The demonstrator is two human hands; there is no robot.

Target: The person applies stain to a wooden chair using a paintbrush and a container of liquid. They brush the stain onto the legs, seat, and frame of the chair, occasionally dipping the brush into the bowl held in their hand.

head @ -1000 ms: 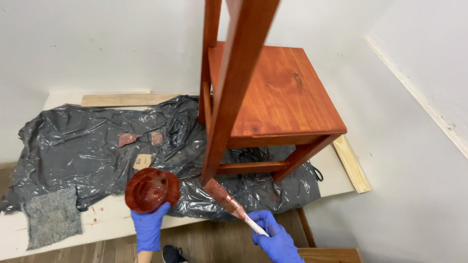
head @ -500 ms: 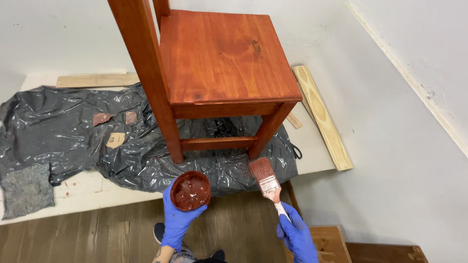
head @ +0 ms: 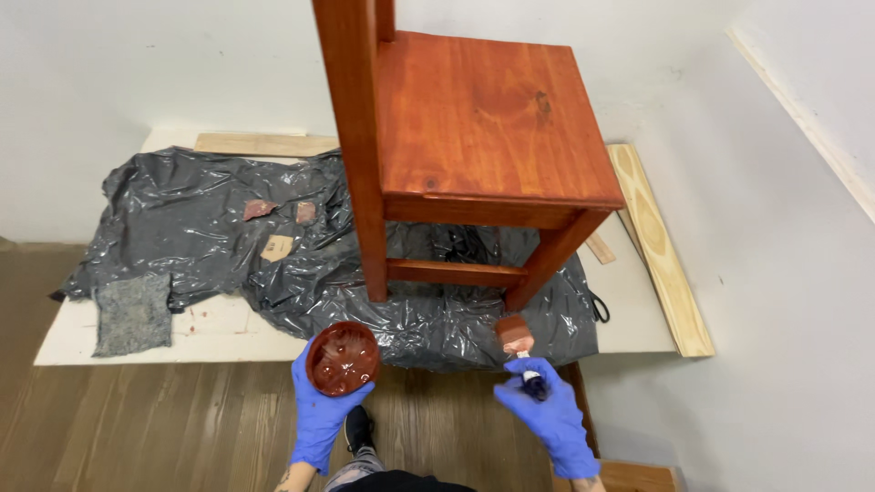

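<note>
A red-brown stained wooden chair point(head: 483, 146) stands on crumpled black plastic sheeting point(head: 210, 228). My left hand point(head: 321, 415), in a blue glove, holds a small round bowl of red-brown stain point(head: 343, 357) just below the sheeting's front edge. My right hand point(head: 547, 415), also gloved in blue, grips a paintbrush point(head: 516, 339) whose stained bristles point up toward the chair's front right leg, a little short of it.
A grey cloth point(head: 133, 312) lies at the left on a white board point(head: 219, 328). Small sandpaper scraps point(head: 277, 246) rest on the plastic. A light wooden plank point(head: 658, 246) lies at the right by the white wall. Dark wood floor point(head: 137, 428) is in front.
My view has shifted so the chair's seat sits more to the centre. The bowl stayed near the sheeting's front edge, and the brush has dropped lower, away from the chair leg.
</note>
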